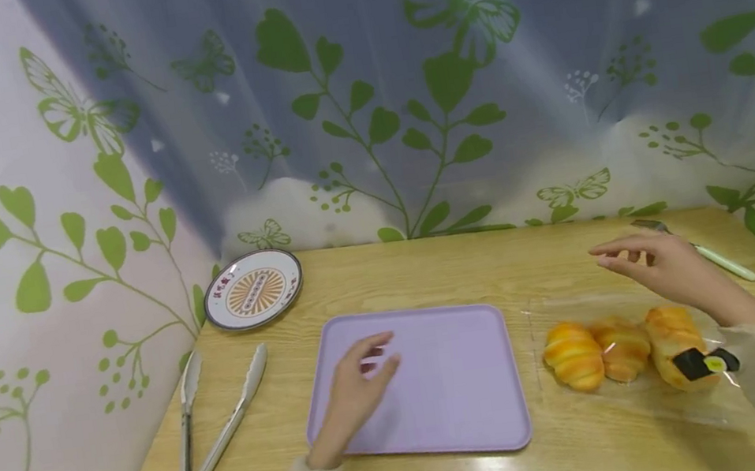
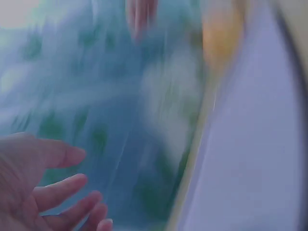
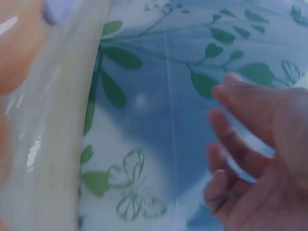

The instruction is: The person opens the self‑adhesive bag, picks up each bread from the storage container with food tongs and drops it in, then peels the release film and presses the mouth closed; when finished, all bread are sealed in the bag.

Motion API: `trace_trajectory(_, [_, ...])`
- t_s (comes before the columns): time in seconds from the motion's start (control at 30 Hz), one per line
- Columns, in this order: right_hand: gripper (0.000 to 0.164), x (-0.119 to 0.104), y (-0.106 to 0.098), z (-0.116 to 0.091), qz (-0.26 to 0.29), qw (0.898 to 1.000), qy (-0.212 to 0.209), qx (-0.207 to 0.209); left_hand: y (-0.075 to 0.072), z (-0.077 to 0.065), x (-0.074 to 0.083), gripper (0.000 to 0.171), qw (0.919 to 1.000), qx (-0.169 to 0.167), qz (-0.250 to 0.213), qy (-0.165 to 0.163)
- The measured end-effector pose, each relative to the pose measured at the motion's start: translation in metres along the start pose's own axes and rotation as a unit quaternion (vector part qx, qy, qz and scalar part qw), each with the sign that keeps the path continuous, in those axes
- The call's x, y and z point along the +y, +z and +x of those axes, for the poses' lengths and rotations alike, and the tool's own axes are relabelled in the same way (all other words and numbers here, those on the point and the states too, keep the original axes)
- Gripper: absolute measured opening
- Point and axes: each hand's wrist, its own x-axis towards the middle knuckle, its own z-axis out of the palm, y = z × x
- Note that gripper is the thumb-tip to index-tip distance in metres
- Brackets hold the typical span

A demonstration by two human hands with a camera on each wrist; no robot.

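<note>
Left hand (image 1: 357, 381) and right hand (image 1: 665, 271) are hovering loosely open, both holding nothing, while three bread rolls (image 1: 621, 355) are lying with clear plastic (image 1: 594, 306) right of the purple tray (image 1: 446, 377), tongs (image 1: 220, 443) untouched, so the handling is apparently awaiting its start.

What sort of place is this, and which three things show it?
Likely an indoor food-serving spot, though whether at home or in a shop is unclear. A purple tray, metal tongs and bread suggest it.
</note>
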Motion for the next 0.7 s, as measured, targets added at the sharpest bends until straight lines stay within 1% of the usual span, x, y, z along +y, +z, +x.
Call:
trace_trajectory(0.03, [0.03, -0.002, -0.001, 0.009, 0.0, 0.999, 0.006, -0.038, 0.016, 0.001, 0.007, 0.032, 0.9985, -0.044, -0.032, 0.002])
trace_trajectory(0.07, [0.033, -0.003, -0.001, 0.017, 0.003, 0.997, 0.016, -0.076, 0.031, 0.0, 0.014, 0.032, 0.9942, -0.089, -0.061, -0.002])
trace_trajectory(0.1, [0.036, -0.004, 0.001, 0.025, 0.006, 0.994, 0.021, -0.111, 0.046, -0.001, 0.021, 0.032, 0.988, -0.13, -0.083, -0.013])
trace_trajectory(0.13, [0.038, -0.003, 0.003, 0.033, 0.015, 0.989, 0.02, -0.144, 0.058, -0.002, 0.027, 0.034, 0.9797, -0.171, -0.102, -0.024])
trace_trajectory(0.2, [0.04, 0.0, 0.011, 0.045, 0.043, 0.978, 0.018, -0.203, 0.08, -0.005, 0.037, 0.041, 0.96, -0.25, -0.118, -0.047])
trace_trajectory(0.23, [0.04, 0.003, 0.016, 0.05, 0.055, 0.972, 0.015, -0.229, 0.09, -0.007, 0.041, 0.044, 0.951, -0.279, -0.121, -0.059])
trace_trajectory(0.27, [0.04, 0.006, 0.02, 0.055, 0.064, 0.965, 0.014, -0.253, 0.099, -0.009, 0.045, 0.048, 0.9432, -0.304, -0.116, -0.069])
trace_trajectory(0.33, [0.038, 0.012, 0.029, 0.061, 0.072, 0.954, 0.008, -0.292, 0.115, -0.013, 0.049, 0.055, 0.9321, -0.34, -0.094, -0.083])
trace_trajectory(0.37, [0.037, 0.014, 0.033, 0.064, 0.072, 0.949, 0.006, -0.308, 0.122, -0.015, 0.051, 0.058, 0.9302, -0.347, -0.084, -0.088])
trace_trajectory(0.47, [0.036, 0.022, 0.045, 0.07, 0.061, 0.934, -0.002, -0.353, 0.143, -0.02, 0.052, 0.057, 0.9333, -0.337, -0.068, -0.105])
trace_trajectory(0.57, [0.039, 0.026, 0.055, 0.075, 0.066, 0.913, 0.012, -0.402, 0.159, -0.022, 0.052, 0.047, 0.9365, -0.315, -0.083, -0.129])
trace_trajectory(0.63, [0.038, 0.029, 0.062, 0.076, 0.069, 0.9, 0.024, -0.43, 0.167, -0.023, 0.051, 0.043, 0.9399, -0.297, -0.09, -0.142])
trace_trajectory(0.67, [0.037, 0.03, 0.064, 0.077, 0.069, 0.896, 0.031, -0.438, 0.17, -0.022, 0.051, 0.039, 0.943, -0.289, -0.084, -0.142])
trace_trajectory(0.7, [0.035, 0.03, 0.066, 0.077, 0.067, 0.894, 0.034, -0.442, 0.173, -0.022, 0.051, 0.035, 0.9447, -0.281, -0.082, -0.148])
